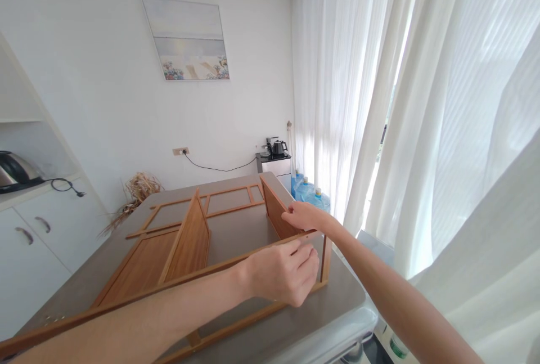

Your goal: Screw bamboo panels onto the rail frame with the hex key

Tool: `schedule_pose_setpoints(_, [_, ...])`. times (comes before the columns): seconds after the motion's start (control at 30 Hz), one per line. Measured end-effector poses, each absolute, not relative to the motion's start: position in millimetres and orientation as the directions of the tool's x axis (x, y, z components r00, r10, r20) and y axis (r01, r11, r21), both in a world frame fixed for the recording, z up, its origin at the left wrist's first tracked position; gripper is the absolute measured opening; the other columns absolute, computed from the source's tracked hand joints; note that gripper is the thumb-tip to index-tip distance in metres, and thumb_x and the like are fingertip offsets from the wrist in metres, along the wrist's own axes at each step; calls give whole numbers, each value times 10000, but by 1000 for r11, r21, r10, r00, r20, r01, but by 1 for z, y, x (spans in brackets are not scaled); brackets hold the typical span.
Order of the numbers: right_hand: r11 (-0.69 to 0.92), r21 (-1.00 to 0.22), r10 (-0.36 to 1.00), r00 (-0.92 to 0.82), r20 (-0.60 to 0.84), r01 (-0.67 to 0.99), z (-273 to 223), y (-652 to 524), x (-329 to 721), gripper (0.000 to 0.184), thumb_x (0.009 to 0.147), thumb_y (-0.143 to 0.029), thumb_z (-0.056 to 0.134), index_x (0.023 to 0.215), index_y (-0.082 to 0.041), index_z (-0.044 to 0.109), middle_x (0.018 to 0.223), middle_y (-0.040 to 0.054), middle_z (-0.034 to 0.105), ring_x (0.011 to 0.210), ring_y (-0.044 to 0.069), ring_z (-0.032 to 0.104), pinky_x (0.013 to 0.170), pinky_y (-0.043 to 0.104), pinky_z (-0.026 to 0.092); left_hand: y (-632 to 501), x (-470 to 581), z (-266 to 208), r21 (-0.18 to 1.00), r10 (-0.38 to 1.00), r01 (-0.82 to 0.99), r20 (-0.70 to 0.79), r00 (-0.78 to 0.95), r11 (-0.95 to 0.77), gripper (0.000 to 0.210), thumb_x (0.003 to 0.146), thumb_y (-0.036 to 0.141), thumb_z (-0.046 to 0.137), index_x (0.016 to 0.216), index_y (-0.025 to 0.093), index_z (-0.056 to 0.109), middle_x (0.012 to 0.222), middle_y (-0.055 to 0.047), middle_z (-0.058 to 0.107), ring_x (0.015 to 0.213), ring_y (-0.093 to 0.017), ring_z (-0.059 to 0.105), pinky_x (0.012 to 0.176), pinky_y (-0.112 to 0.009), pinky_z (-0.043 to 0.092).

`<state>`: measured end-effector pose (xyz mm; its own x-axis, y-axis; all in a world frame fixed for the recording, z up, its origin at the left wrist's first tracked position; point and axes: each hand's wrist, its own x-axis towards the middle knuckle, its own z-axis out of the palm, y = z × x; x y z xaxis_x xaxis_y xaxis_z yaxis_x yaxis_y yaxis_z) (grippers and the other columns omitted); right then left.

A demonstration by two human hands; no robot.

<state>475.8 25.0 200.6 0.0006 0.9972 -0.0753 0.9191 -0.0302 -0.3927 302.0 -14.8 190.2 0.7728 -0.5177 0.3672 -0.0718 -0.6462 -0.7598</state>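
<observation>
A wooden frame stands on the table, its long top rail running from the lower left to the right. Two wooden panels join it: a middle panel and an end panel, both standing on edge. My right hand is closed on the upper edge of the end panel near the rail's corner. My left hand is curled, fingers pinched together just below the rail's right end; whatever is between the fingertips is hidden. Another wooden panel lies at a slant behind the rail.
The grey table has a rounded right corner. A flat wooden frame is at its far side. Small loose pieces lie at the left. Blue water bottles and a white curtain are on the right.
</observation>
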Motion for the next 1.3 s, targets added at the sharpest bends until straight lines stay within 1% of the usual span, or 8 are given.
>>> schedule_pose_setpoints(0.1, [-28,-377,998,3,-67,926,202,24,475,312,901,-374,454,754,-174,642,706,74,680,692,205,635,558,265,353,-11,305,193,-761,-465,-42,350,813,-647,166,880,106,544,797,92,688,844,-112,685,784,-193,641,701,-336,533])
schedule_pose_setpoints(0.17, [-31,-364,998,9,-62,931,202,24,474,321,905,-381,458,761,-165,646,734,89,687,731,218,651,560,266,351,-9,306,193,-771,-448,-11,359,819,-637,153,875,92,555,781,95,676,791,-93,664,732,-183,622,625,-312,504])
schedule_pose_setpoints(0.23, [-36,-355,998,15,-61,934,202,25,474,326,907,-389,466,763,-161,648,747,98,688,748,226,660,560,267,350,-8,305,193,-775,-442,4,365,819,-633,140,872,87,562,790,91,675,769,-87,655,720,-182,614,607,-307,488])
schedule_pose_setpoints(0.43, [-25,-356,999,8,-49,934,200,26,475,298,898,-369,469,755,-173,643,731,85,680,696,211,635,559,275,350,-9,302,193,-769,-418,6,354,837,-639,145,893,96,548,851,82,686,785,-90,654,717,-182,596,639,-330,473])
schedule_pose_setpoints(0.63, [-18,-368,999,-1,-52,930,198,27,477,308,902,-342,440,710,-186,623,631,53,639,622,188,595,549,274,340,-10,304,193,-750,-415,12,379,827,-661,144,881,99,558,824,83,690,778,-97,657,720,-192,593,651,-335,465])
schedule_pose_setpoints(0.97, [-25,-382,999,5,-53,924,202,24,475,291,885,-349,462,738,-175,643,655,63,643,625,192,592,552,278,352,-10,307,193,-759,-418,31,391,820,-650,155,888,91,551,794,85,675,737,-82,639,670,-178,577,639,-337,465])
schedule_pose_setpoints(1.2, [-33,-408,998,12,-55,912,202,25,477,283,872,-339,480,651,-197,585,620,36,611,583,169,565,526,274,324,-5,303,190,-751,-406,13,372,835,-661,142,883,71,541,816,83,666,768,-88,650,705,-186,592,730,-371,492])
schedule_pose_setpoints(1.3, [-43,-421,998,19,-61,906,202,25,477,277,866,-337,489,652,-196,596,604,32,603,559,165,556,521,275,324,-2,303,188,-748,-403,7,366,839,-664,143,894,72,530,855,78,668,787,-86,650,725,-184,589,771,-382,493])
